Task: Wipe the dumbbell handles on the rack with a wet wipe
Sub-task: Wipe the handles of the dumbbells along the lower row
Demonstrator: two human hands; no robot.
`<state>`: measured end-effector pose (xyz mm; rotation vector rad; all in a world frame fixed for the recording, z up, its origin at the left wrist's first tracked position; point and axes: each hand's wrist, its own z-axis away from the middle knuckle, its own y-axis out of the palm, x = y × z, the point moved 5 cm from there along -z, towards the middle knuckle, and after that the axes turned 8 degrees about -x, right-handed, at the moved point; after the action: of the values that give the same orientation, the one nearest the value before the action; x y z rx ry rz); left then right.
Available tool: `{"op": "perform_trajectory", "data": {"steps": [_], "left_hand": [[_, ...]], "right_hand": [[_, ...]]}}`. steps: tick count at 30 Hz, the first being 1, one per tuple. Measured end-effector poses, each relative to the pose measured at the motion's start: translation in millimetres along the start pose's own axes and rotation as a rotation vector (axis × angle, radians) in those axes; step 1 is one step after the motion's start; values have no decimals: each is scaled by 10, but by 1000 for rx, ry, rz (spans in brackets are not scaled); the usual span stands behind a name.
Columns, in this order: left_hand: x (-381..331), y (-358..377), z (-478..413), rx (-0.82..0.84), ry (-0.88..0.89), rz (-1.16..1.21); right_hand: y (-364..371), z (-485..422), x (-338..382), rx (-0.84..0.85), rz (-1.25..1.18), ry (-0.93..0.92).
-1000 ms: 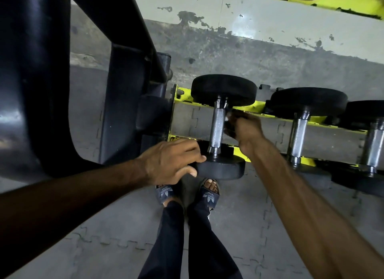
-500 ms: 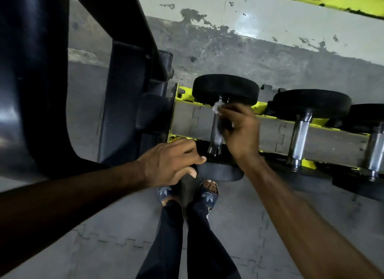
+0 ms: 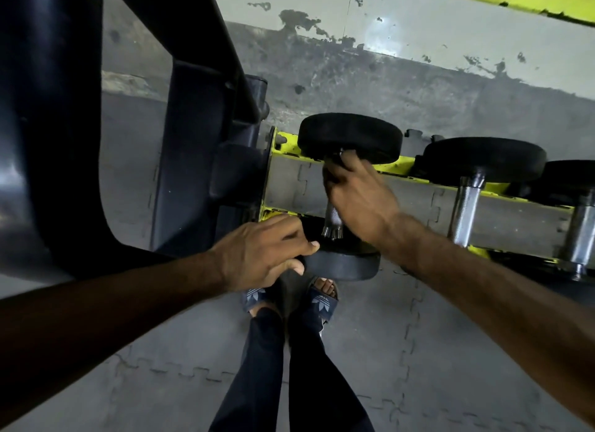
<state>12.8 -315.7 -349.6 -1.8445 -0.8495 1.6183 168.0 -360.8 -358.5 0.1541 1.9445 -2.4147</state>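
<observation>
The leftmost dumbbell lies across the yellow rack (image 3: 396,168), its far black head (image 3: 351,135) toward the wall and its near head (image 3: 344,265) toward me. My right hand (image 3: 357,193) wraps round the upper part of its knurled steel handle (image 3: 333,219), up against the far head. No wet wipe shows; the fingers cover that stretch of the handle. My left hand (image 3: 260,254) grips the near head at its left edge, fingers on top and thumb underneath.
Two more dumbbells sit to the right with bare steel handles (image 3: 465,209) (image 3: 582,235). A big black machine frame (image 3: 64,125) stands close on the left. My sandalled feet (image 3: 322,298) stand just below the rack on grey interlocking floor mats (image 3: 418,367).
My right hand came from the right side of the handle onto it, showed a white wipe half a second ago, and now wraps the handle's far end. My left hand stayed put.
</observation>
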Motion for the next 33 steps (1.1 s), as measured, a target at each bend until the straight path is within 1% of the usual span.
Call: {"op": "perform_trajectory", "data": {"steps": [2,4,6,7,10,11,12,13,15,16,17,18,19,20,21,22,24,25,26,27,28,30,31,32,33], "left_hand": [[1,1,1,6,2,-5],[5,9,6,12,-1,-13],[3,12,3,11,-3,-7],[-1,10,4,10,-2,-4],[-12,5,7,10,10,-10],[-11,5,8,8,11,-10],[-6,9,11,6,11,-8],[-1,13,17,4,9,-7],[9,25,23,3,8,-8],[14,29,24,3,6,-7],[17,33,25,5,4,-6],[17,33,27,5,4,-7],[15,34,25,7,8,-7],[11,35,26,10,12,-9],[9,35,24,12,15,-13],[9,37,22,16,18,-16],[13,40,21,23,14,-24],[13,43,17,27,10,-29],[13,43,16,30,6,-35],[15,44,16,34,3,-41],[12,45,17,38,1,-46],[4,45,15,42,-2,-45],[3,43,16,41,-3,-43],[5,41,16,39,-3,-44],[6,43,17,38,-3,-43]], "right_hand": [[-8,64,124,65,1,-121],[-8,100,138,158,-57,-261],[2,52,51,175,-86,-357],[-5,-7,-6,145,-58,-358],[-37,-117,-123,40,-59,-161],[-48,-101,-84,7,-80,-145],[-37,-58,-20,18,-115,-167],[-12,2,65,40,-160,-240],[45,118,177,195,-216,-386],[54,142,171,253,-198,-428],[65,119,138,227,-157,-433],[50,71,90,151,-132,-395],[22,17,15,53,-122,-306],[-14,-14,-51,-4,-86,-225],[-26,-33,-79,-6,-80,-175],[-27,-13,-57,-1,-94,-190],[-18,117,102,133,-198,-332],[-60,191,176,176,-286,-399],[-85,224,204,185,-346,-434],[-60,218,169,195,-373,-400],[-13,198,92,185,-390,-315],[56,151,-77,86,-439,-123],[67,147,-103,58,-441,-69],[79,163,-75,77,-428,-74],[78,197,-9,125,-418,-136]]}}
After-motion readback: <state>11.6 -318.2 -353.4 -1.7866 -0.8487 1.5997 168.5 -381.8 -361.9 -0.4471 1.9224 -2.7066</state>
